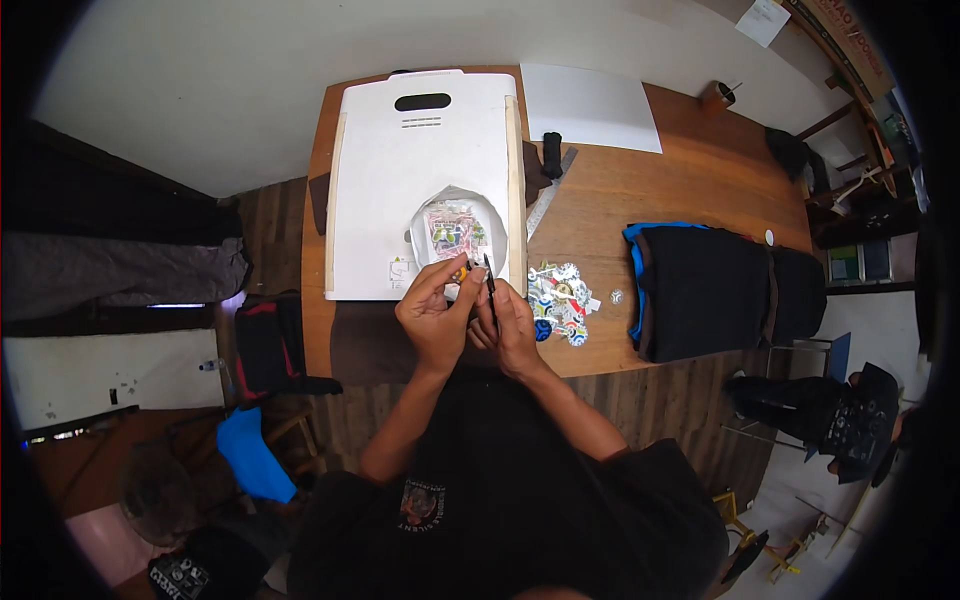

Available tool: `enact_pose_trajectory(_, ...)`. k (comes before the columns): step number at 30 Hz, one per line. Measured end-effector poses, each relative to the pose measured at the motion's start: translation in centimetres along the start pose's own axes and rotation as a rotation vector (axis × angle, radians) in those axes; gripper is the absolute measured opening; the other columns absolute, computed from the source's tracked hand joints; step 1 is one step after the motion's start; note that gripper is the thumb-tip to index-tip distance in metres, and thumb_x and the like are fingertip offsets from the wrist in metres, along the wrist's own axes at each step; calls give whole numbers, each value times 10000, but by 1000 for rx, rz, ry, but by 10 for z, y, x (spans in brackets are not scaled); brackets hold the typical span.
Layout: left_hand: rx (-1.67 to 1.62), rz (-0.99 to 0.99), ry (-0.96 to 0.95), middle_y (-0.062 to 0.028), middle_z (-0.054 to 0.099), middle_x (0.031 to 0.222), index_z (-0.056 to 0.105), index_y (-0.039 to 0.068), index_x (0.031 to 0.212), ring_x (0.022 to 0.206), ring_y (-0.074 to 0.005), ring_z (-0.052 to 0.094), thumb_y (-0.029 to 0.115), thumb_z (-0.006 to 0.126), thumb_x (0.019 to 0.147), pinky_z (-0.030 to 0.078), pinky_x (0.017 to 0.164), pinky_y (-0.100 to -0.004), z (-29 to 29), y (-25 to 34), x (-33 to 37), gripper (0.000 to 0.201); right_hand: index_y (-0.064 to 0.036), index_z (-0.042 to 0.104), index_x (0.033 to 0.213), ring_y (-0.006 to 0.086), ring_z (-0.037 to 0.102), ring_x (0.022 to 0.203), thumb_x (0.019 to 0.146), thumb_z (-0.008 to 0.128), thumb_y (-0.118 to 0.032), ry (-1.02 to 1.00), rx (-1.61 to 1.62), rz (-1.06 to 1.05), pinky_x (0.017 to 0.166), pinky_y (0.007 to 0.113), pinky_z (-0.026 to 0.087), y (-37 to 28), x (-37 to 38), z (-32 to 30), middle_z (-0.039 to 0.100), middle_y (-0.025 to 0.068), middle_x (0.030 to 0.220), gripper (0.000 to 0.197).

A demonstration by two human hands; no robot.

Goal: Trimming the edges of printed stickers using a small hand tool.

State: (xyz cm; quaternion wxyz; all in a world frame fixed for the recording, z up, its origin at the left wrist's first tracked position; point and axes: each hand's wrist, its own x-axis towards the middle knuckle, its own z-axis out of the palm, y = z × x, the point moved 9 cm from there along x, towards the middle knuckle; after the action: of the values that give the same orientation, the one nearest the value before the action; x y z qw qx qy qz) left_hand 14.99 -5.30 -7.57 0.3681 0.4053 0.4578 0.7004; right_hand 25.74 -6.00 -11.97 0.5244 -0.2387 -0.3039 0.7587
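Over the near edge of a white board (375, 180), my two hands meet close together. My left hand (437, 318) is closed, its thumb and fingertips pinching a small piece with yellow and white on it (461, 273). In my right hand (512, 325) is a slim black pointed tool (490, 284), its tip up beside the small piece; its exact kind is unclear. Just beyond the fingers, a round opening (492, 216) in the board shows small printed scraps (452, 228) inside. To the right of my right hand lies a pile of round cut-out stickers (562, 300).
A metal ruler (550, 190) and a black rolled item (552, 155) lie right of the board, near a white sheet (592, 105). Folded black cloth (700, 290) lies at the table's right. A brown cup (717, 97) stands far back. Other people are at both sides.
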Motion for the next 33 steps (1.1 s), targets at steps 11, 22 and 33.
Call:
enact_pose_trajectory(11, 43, -107, -104, -123, 661, 1062, 681, -73, 1110, 952, -130, 625, -96, 704, 842, 498, 849, -239, -5, -24, 2, 270, -36, 488, 1167, 60, 380, 554, 1074, 354, -337, -25, -239, -133, 545, 221, 370, -18, -6, -30, 382, -3, 652, 342)
enact_pose_trajectory(22, 37, -307, -297, -102, 676, 1036, 683, -66, 1111, 914, -105, 619, -76, 698, 858, 483, 816, -219, 5, -62, -28, 254, -31, 637, 1065, 2, 345, 649, 958, 638, -143, 376, -535, 83, 597, 177, 303, -3, -11, -78, 392, -100, 708, 155)
enact_pose_trajectory(33, 42, -334, -223, -86, 671, 1013, 682, -62, 1117, 890, -93, 617, -83, 688, 864, 485, 801, -210, -4, -68, -28, 254, -38, 612, 994, 6, 399, 593, 992, 602, -236, 369, -380, 141, 535, 184, 320, 7, -10, -85, 468, -83, 690, 198)
